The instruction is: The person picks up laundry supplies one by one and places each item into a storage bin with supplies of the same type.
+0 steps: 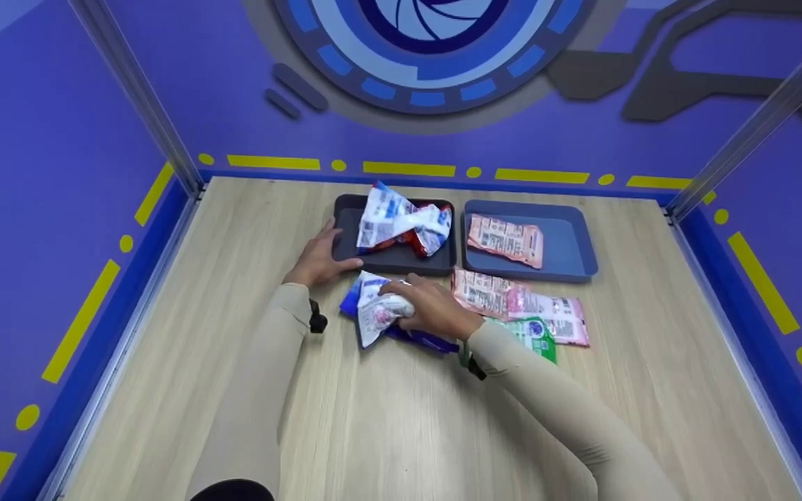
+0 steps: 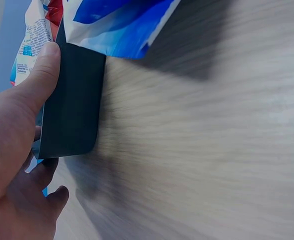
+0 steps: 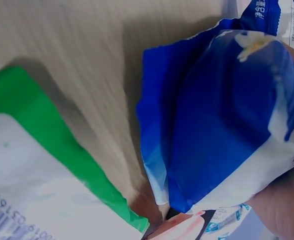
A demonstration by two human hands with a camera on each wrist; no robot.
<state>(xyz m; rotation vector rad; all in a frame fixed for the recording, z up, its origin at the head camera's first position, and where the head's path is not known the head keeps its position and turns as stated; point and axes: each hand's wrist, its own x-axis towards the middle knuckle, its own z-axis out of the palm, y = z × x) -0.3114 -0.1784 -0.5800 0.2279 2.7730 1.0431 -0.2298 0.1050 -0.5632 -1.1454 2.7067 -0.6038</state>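
In the head view my left hand (image 1: 317, 258) is at the left front corner of a dark tray (image 1: 345, 240). The left wrist view shows the thumb along the rim and the other fingers bent around the corner. My right hand (image 1: 436, 306) grips a puffy blue-and-white packet (image 1: 378, 319) just in front of that tray. Its blue side (image 3: 222, 115), printed with a white flower, faces the right wrist camera. Another dark blue packet (image 1: 422, 339) lies under it, partly covered. Inside the dark tray are white, blue and red packets (image 1: 397, 217), overlapping one another.
Right of the dark tray stands a blue-grey tray (image 1: 571, 243) holding one pink packet (image 1: 505, 240). Before it on the wooden table (image 1: 387, 431) lie another pink packet (image 1: 482, 292), a pink-and-white one (image 1: 554, 316) and a green-and-white one (image 1: 539, 339). Purple panels (image 1: 46, 174) enclose the table's back and sides.
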